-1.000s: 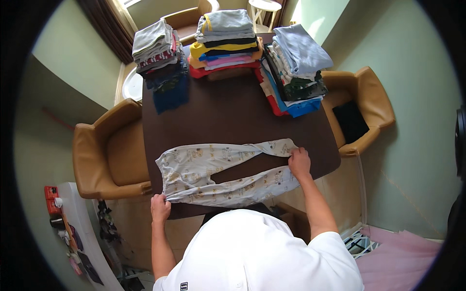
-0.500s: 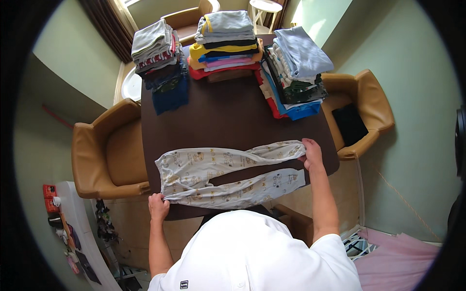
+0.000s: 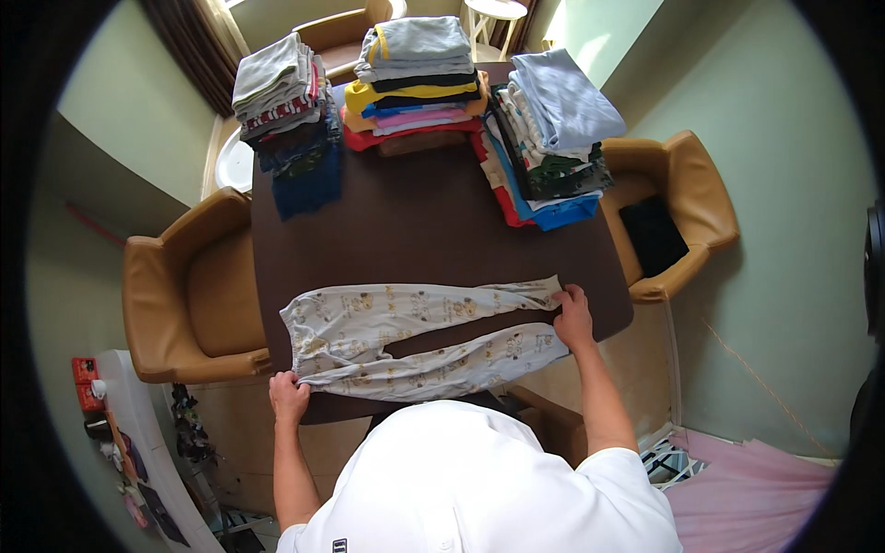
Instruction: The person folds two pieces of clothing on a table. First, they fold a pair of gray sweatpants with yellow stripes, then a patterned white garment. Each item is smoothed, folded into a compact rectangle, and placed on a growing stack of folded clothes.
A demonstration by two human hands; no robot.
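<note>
A pair of pale pajama pants (image 3: 406,309) with small brown cartoon prints lies spread sideways on the dark brown table (image 3: 406,230). Its gathered waistband is on the left and both legs stretch right, with a narrow gap of table between them. My left hand (image 3: 289,396) pinches the near corner of the waistband at the table's front edge. At the other end, my right hand (image 3: 573,318) has thumb and fingers closed at the cuff of the far leg, by its near side. The near leg's cuff lies just below those fingers.
Folded clothes stand along the far side in a left stack (image 3: 290,129), a middle stack (image 3: 415,83) and a right stack (image 3: 553,138). Tan armchairs flank the table on the left (image 3: 198,286) and right (image 3: 691,203). A black folded cloth (image 3: 654,235) rests on the right one.
My right hand has moved from the far corner of the far leg's cuff down toward me, and that cuff now lies flatter and wider. My left hand keeps its pinch on the waistband.
</note>
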